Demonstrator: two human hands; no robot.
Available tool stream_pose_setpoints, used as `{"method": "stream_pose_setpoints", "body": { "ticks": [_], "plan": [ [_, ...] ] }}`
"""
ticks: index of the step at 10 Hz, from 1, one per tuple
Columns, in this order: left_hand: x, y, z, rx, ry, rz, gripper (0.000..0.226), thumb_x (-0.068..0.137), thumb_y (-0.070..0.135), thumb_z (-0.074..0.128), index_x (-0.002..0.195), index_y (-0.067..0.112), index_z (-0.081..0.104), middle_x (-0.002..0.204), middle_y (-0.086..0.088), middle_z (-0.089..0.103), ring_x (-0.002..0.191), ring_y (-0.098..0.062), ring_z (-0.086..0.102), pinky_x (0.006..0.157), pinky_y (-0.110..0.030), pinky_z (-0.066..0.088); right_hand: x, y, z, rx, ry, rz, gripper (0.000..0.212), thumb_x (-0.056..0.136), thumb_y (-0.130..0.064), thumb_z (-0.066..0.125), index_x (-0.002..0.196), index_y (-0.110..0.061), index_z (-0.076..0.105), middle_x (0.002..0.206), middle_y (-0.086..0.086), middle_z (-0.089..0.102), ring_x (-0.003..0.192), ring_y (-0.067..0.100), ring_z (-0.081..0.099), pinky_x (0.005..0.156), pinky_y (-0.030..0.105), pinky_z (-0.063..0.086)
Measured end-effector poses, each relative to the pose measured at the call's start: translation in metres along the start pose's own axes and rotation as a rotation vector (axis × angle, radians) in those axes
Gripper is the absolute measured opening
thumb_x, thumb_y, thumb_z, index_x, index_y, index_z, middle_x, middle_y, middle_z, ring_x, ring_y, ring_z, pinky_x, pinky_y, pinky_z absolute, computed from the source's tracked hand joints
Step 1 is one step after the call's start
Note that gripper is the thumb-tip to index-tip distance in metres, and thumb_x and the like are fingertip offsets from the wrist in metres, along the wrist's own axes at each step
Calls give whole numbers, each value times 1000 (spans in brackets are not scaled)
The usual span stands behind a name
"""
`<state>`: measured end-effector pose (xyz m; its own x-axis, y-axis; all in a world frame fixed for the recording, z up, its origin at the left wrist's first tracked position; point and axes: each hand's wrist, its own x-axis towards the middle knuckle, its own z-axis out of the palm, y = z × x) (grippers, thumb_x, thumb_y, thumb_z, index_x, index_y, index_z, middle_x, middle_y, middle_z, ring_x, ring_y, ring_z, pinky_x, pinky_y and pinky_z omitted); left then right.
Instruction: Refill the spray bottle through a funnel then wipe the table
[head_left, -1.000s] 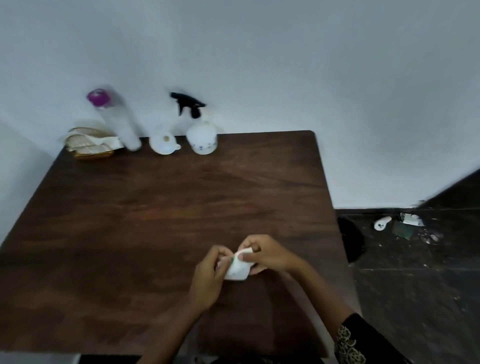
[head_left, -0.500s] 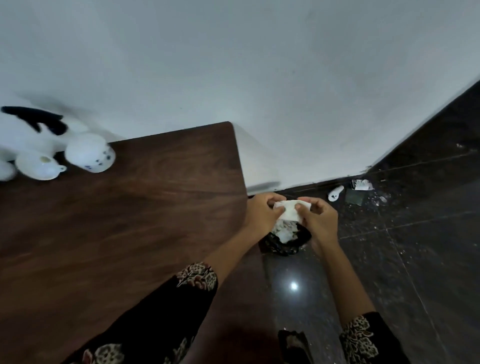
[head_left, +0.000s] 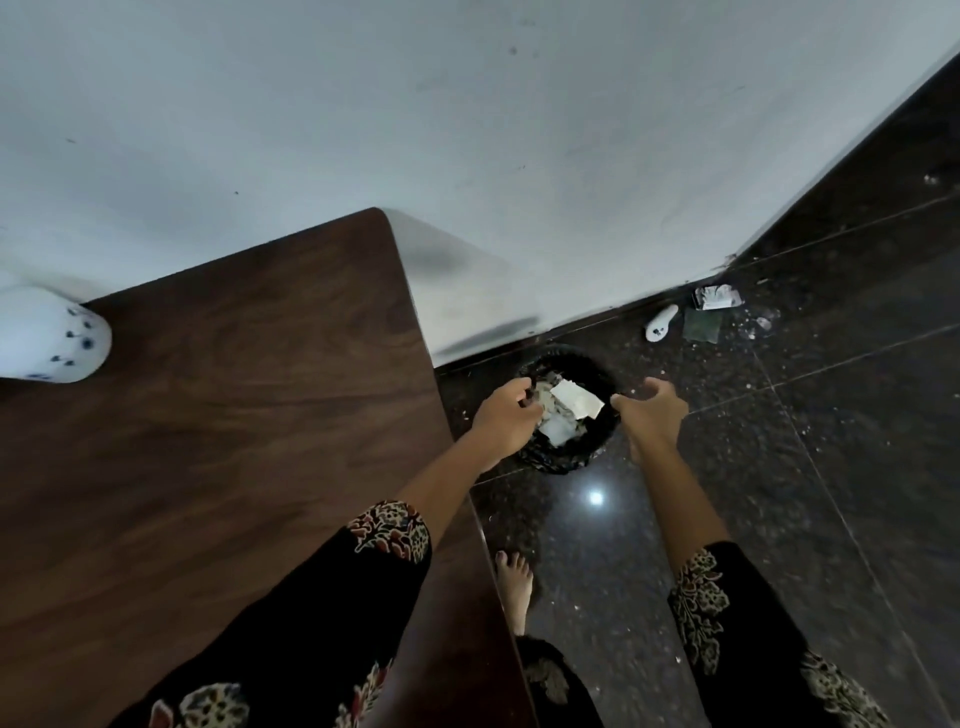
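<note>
A folded white tissue (head_left: 576, 399) lies on top of the paper scraps in a small black waste bin (head_left: 563, 460) on the dark floor, right of the table. My left hand (head_left: 506, 415) hovers over the bin's left rim, fingers loosely curled, holding nothing. My right hand (head_left: 652, 408) hangs over the right rim with fingers apart and empty. The white spray bottle body (head_left: 52, 338) with blue dots stands at the far left edge of the dark wooden table (head_left: 234, 415); its trigger head is out of frame.
A white wall rises behind the table and bin. Small litter lies by the wall's foot: a white plastic piece (head_left: 661, 323), a wrapper (head_left: 717, 297) and a green scrap (head_left: 702, 326). My bare foot (head_left: 514, 582) stands beside the table's right edge.
Both hands carried the tissue from the table's front to over the bin, then let it go. It now lies in the bin and the hands have parted. The view swung right.
</note>
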<state>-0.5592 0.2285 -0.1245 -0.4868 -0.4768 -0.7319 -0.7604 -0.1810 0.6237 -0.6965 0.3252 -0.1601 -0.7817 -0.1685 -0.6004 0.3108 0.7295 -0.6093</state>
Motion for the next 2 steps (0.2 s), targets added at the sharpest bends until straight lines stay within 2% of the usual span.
{"method": "stream_pose_setpoints", "body": {
  "ticks": [1, 2],
  "plan": [
    [3, -7, 1, 15, -45, -21, 45, 99, 19, 43, 143, 10, 35, 148, -10, 38, 134, -26, 39, 105, -33, 35, -10, 0, 2, 1, 7, -44, 38, 87, -10, 59, 124, -7, 54, 136, 13, 38, 94, 23, 55, 77, 30, 44],
    [4, -15, 3, -15, -52, -13, 40, 99, 20, 43, 137, 8, 45, 140, -11, 47, 124, -28, 48, 105, -39, 40, -29, 0, 7, 41, -2, -97, 27, 89, -8, 53, 115, -5, 62, 120, 11, 58, 75, 12, 51, 71, 28, 42]
  ]
}}
